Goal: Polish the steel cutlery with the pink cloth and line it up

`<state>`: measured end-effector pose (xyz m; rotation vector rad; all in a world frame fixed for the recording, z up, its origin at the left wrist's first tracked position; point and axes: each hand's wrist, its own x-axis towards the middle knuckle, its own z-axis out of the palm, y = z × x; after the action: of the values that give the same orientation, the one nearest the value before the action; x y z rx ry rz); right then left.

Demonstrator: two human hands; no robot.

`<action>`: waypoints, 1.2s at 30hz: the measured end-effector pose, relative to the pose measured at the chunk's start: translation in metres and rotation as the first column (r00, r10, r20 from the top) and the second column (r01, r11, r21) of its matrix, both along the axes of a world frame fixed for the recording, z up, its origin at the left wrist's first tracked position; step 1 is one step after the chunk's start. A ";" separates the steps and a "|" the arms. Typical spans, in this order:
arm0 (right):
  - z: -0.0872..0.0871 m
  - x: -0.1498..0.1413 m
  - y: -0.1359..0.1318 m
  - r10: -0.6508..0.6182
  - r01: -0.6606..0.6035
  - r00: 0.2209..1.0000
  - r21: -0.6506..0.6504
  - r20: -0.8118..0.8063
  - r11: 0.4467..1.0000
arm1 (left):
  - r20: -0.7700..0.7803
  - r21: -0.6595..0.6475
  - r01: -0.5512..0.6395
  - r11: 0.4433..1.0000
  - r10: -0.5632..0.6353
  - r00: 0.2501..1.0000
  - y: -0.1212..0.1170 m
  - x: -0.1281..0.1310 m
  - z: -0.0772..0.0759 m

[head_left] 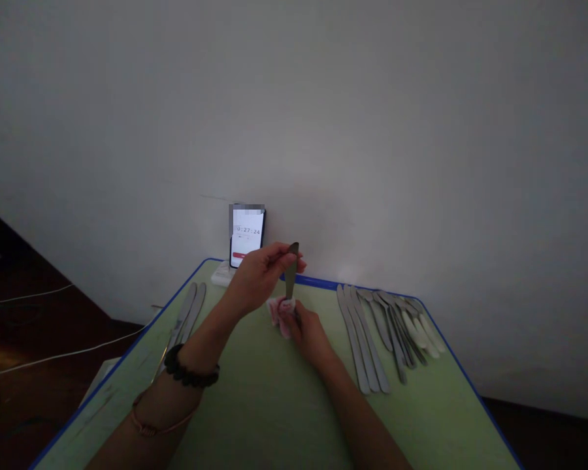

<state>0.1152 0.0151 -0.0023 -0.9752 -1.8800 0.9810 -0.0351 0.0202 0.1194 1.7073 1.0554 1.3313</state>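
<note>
A metal table knife [291,274] stands nearly upright above the table's middle. My left hand [259,277] is closed on its upper part, thumb and fingers pinching the metal near the tip. Lower down, my right hand [311,333] is closed on a pink-and-white cloth [280,313], which is bunched around the knife's lower part. The cloth and fingers hide that end of the knife. To the right of my right hand lie several table knives [362,343] side by side. Two more knives [191,310] lie left of my left forearm.
Several spoons and other cutlery [396,326], some with white handles, lie at the right. A phone [245,238] showing a timer leans upright on a white stand [220,277] at the back. The green table [274,418] has a blue edge and meets a pale wall [372,130].
</note>
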 end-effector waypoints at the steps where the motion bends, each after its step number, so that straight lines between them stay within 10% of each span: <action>1: 0.000 0.000 0.000 0.002 -0.002 1.000 -0.003 0.004 1.000 | 0.016 -0.006 0.010 1.000 -0.010 1.000 0.001 -0.002 0.000; 11: 0.008 -0.008 -0.007 0.044 -0.044 0.999 -0.014 -0.002 0.999 | 0.173 -0.137 0.224 0.965 -0.199 0.964 -0.004 0.007 -0.003; 27: 0.000 0.007 0.001 -0.055 0.051 0.995 0.045 0.082 0.998 | 0.667 -0.006 0.145 0.989 -0.104 0.738 -0.004 0.015 0.005; 36: 0.093 0.026 -0.009 -0.009 -0.052 0.955 0.197 0.296 0.979 | 0.413 -0.003 0.124 0.992 -0.112 0.904 -0.017 0.003 0.020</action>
<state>0.1407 0.0057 0.0910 -1.0236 -2.1933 0.6644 -0.0322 0.0032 0.1399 1.3593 0.7113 1.5027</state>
